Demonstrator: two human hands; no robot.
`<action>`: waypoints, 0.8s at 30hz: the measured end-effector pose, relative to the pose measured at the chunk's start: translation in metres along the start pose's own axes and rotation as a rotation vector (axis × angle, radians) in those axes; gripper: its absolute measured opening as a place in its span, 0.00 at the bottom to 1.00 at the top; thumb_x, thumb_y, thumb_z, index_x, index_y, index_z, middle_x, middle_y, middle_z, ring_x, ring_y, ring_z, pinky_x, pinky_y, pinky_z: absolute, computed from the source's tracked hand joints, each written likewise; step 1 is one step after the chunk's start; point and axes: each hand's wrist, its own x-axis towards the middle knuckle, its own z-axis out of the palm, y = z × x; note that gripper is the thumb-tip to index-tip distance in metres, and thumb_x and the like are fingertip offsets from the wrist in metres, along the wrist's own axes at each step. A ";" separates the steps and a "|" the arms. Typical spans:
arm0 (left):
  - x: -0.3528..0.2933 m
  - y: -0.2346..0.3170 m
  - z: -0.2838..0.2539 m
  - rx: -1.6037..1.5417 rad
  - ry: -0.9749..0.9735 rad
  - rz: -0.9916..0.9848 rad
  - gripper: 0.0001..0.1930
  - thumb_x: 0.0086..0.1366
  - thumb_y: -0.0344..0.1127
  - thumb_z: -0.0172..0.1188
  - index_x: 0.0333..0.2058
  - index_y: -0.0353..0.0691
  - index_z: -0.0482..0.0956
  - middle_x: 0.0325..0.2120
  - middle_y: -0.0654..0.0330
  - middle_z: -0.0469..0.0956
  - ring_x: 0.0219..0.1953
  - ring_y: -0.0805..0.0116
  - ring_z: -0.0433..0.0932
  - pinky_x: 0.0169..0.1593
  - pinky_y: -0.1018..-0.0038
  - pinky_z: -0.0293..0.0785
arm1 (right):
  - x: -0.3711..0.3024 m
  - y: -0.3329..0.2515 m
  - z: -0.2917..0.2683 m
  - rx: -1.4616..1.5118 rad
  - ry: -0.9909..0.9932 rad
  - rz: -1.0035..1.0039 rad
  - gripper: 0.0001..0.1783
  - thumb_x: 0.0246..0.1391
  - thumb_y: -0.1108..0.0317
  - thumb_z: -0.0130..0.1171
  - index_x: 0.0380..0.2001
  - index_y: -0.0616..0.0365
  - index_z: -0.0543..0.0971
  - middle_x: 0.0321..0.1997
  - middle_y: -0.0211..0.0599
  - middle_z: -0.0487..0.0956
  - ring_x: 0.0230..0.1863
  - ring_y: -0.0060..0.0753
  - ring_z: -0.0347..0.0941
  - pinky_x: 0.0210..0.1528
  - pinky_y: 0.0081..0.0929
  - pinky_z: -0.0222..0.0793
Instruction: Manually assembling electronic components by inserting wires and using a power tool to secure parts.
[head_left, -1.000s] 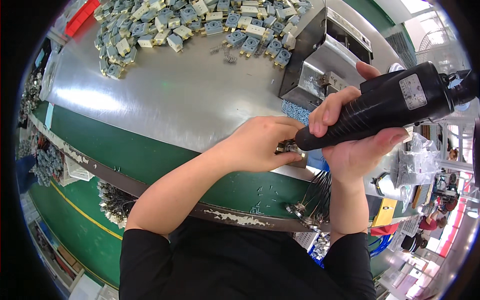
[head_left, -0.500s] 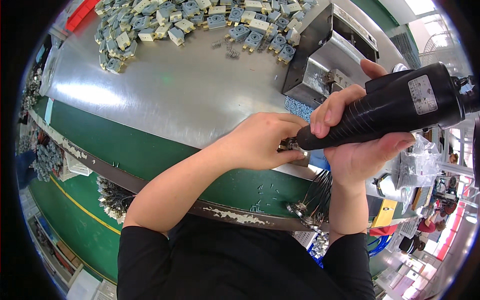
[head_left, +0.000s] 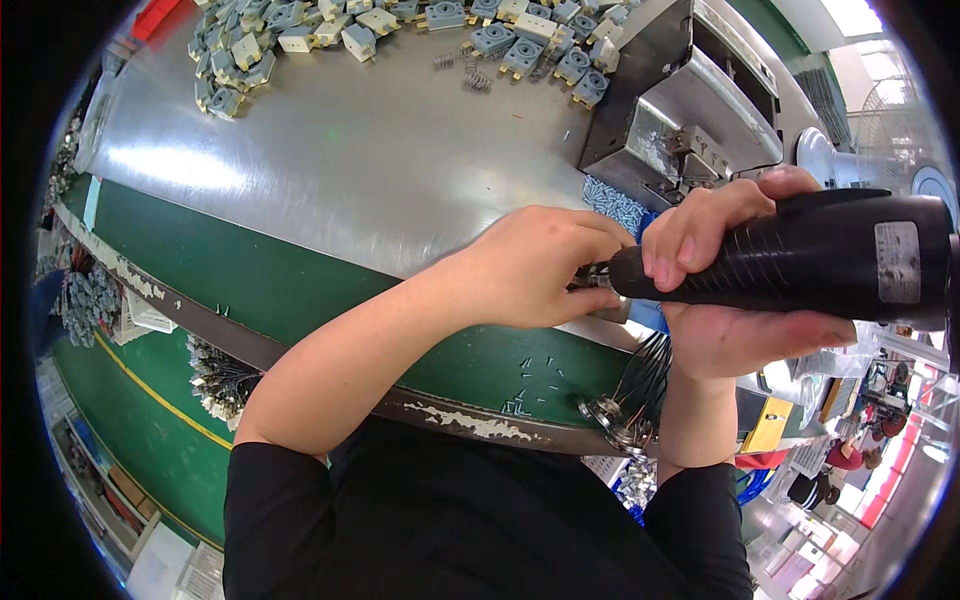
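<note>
My right hand (head_left: 715, 335) is wrapped round a thick black electric screwdriver (head_left: 820, 255), which lies almost level with its nose pointing left. Right at that nose, my left hand (head_left: 535, 265) pinches a small metal part (head_left: 590, 275) between thumb and fingers. Fingers and tool cover most of this part, so its exact kind cannot be made out. The screwdriver's tip meets the part or is very close to it. Just beyond my hands lies a heap of small bluish screws (head_left: 614, 203). Dark wires (head_left: 645, 375) hang below my right wrist.
Many grey-and-cream switch-like blocks (head_left: 520, 55) are heaped at the far side, beside several coil springs (head_left: 476, 76). An open metal box (head_left: 690, 110) stands beyond my right hand. Loose screws (head_left: 518, 402) dot the green mat (head_left: 470, 370). Round metal pieces (head_left: 608, 415) sit at the bench's front edge.
The screwdriver has swung from a slant to nearly level, its nose still at the part in my left hand. The whole view has shifted slightly, and both hands keep their grip.
</note>
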 end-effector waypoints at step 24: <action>-0.002 0.003 -0.002 0.002 -0.019 -0.010 0.16 0.57 0.38 0.73 0.43 0.39 0.86 0.44 0.58 0.85 0.42 0.54 0.85 0.45 0.62 0.80 | -0.005 0.001 0.008 -0.005 0.063 0.058 0.69 0.44 0.07 0.46 0.69 0.57 0.60 0.26 0.34 0.73 0.21 0.30 0.70 0.27 0.30 0.70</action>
